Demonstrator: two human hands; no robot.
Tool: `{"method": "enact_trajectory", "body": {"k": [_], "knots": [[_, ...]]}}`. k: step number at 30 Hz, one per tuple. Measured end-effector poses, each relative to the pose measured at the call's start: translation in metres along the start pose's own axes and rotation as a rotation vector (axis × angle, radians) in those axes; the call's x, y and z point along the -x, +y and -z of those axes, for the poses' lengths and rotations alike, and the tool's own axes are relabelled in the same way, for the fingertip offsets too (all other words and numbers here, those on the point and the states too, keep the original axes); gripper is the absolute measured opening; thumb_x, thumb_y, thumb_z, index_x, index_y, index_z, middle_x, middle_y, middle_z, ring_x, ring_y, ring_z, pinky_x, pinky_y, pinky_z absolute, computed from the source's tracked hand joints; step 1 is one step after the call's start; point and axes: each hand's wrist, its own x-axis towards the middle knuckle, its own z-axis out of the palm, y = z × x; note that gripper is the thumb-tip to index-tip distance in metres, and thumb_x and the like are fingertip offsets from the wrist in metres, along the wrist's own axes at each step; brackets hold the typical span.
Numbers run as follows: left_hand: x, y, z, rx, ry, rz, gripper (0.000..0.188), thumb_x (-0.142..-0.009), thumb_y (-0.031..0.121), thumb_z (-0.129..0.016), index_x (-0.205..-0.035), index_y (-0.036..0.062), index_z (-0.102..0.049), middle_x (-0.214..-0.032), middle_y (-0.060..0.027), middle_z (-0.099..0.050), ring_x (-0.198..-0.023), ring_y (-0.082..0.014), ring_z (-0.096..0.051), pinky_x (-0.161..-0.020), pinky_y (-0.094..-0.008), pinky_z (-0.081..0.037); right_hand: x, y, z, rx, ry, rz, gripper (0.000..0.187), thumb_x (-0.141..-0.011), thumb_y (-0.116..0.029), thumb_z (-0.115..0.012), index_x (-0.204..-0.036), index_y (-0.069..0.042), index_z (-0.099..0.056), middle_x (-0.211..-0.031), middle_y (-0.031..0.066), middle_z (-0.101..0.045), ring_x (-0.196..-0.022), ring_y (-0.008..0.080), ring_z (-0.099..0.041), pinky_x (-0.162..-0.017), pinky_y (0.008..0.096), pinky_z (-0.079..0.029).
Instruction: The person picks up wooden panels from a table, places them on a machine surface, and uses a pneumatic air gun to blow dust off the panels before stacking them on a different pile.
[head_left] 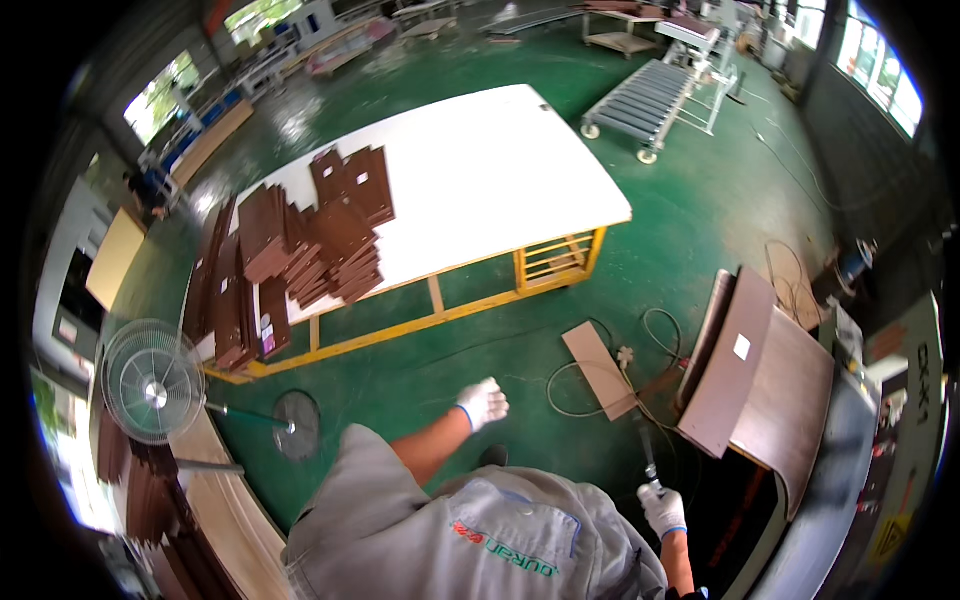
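I observe the right hand (663, 510) gripping a slim tool (651, 470), left of the brown panel (725, 385). The left hand (483, 403) appears unladen; its closure I cannot tell.

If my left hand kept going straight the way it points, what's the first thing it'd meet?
Probably the tan board: the left hand points toward its far left corner across green floor. Depth is unclear, so it might pass above.
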Motion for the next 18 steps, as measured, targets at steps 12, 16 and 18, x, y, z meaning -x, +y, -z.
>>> {"method": "enact_trajectory", "body": {"k": [12, 16, 18], "knots": [[0.068, 0.064, 0.122, 0.187, 0.386, -0.081, 0.029, -0.103, 0.031, -0.054, -0.081, 0.0124, -0.051, -0.079, -0.0072, -0.059, -0.073, -0.0258, -0.06, -0.065, -0.041, -0.054, -0.062, -0.157, -0.005, -0.634, 0.651, -0.205, 0.039, -0.096, -0.039, -0.069, -0.074, -0.008, -0.064, -0.061, 0.0034, -0.061, -0.05, 0.0143, -0.055, -0.05, 0.0334, -0.043], [0.022, 0.046, 0.077, -0.039, 0.379, 0.117, 0.03, -0.102, 0.031, -0.054, -0.082, 0.0095, -0.054, -0.078, -0.0087, -0.062, -0.068, -0.0273, -0.062, -0.062, -0.0429, -0.055, -0.096, -0.07, 0.116, -0.376, 0.827, -0.401, 0.054, -0.094, -0.05, -0.068, -0.059, -0.008, -0.064, -0.06, 0.0048, -0.059, -0.05, 0.018, -0.051, -0.051, 0.0354, -0.041], [-0.001, 0.045, 0.046, -0.234, 0.411, 0.102, 0.03, -0.101, 0.032, -0.055, -0.078, 0.0118, -0.057, -0.075, -0.0085, -0.062, -0.069, -0.0277, -0.062, -0.061, -0.0412, -0.053, -0.112, -0.037, 0.131, -0.588, 0.726, -0.365, 0.055, -0.092, -0.052, -0.07, -0.058, -0.01, -0.063, -0.056, 0.0043, -0.055, -0.048, 0.0182, -0.046, -0.05, 0.0361, -0.038]]}}
